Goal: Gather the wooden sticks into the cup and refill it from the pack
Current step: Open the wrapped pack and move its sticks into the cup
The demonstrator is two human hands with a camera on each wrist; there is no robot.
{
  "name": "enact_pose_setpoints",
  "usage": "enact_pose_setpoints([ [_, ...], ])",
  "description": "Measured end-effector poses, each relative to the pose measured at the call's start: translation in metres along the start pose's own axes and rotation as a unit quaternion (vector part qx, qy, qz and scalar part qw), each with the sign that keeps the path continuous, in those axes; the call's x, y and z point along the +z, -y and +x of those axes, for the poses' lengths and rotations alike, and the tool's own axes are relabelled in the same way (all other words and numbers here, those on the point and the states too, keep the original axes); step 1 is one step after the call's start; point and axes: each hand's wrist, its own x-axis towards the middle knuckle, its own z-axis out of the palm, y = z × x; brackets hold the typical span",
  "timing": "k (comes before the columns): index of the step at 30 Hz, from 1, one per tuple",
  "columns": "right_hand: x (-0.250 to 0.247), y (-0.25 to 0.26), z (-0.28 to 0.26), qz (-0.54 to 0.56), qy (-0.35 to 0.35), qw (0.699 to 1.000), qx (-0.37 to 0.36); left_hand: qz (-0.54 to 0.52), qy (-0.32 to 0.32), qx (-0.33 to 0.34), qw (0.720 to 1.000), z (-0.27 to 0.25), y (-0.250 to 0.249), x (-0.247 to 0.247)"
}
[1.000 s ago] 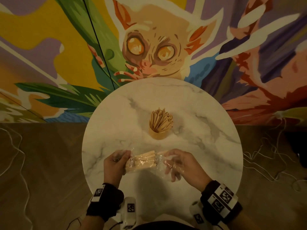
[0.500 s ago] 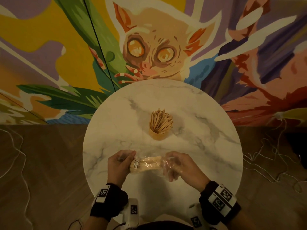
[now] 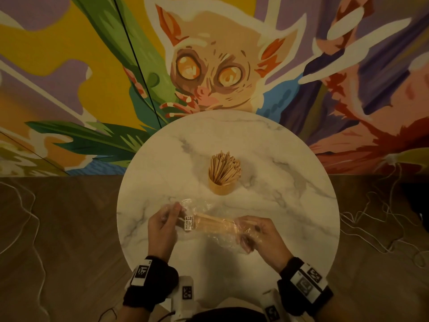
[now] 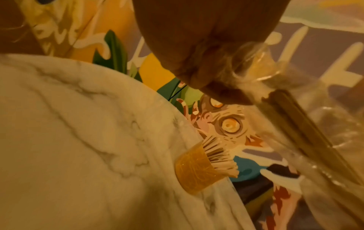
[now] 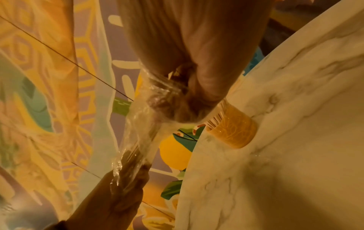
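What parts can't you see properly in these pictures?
- Head view: the label print on the pack is too small to read.
- Left wrist view: the sticks in the pack are blurred.
- Right wrist view: the right hand partly hides the cup.
- Cup depth: hidden by its sticks.

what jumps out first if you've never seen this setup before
The big-eyed animal mural fills the wall behind the round marble table. At the table's middle stands a cup packed with wooden sticks. Nearer, the left hand and right hand hold a clear pack of sticks between them.
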Motion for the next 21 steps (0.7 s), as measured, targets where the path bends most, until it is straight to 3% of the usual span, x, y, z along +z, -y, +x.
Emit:
enact_pose_setpoints([
  [6,0.003,-0.007,0.005,0.022,-0.016,0.999,0.043,0.052,0.077,0.045,0.995,-0.017,-0.006,0.023],
  [11,-0.01,-0.002,0.008,0.01,-0.05,0.999,0.011,0.054,0.035,0.028,0.998,-0.003,0.003,0.01],
  [17,-0.061,0.014,0.015,0.043,-0.118,0.992,0.002,0.082,-0.029,-0.018,0.996,0.019,0.02,-0.042],
  [21,-0.095,0.018,0.01,0.005,-0.149,0.989,0.003,0.09,-0.033,-0.074,0.993,0.028,0.04,-0.067],
])
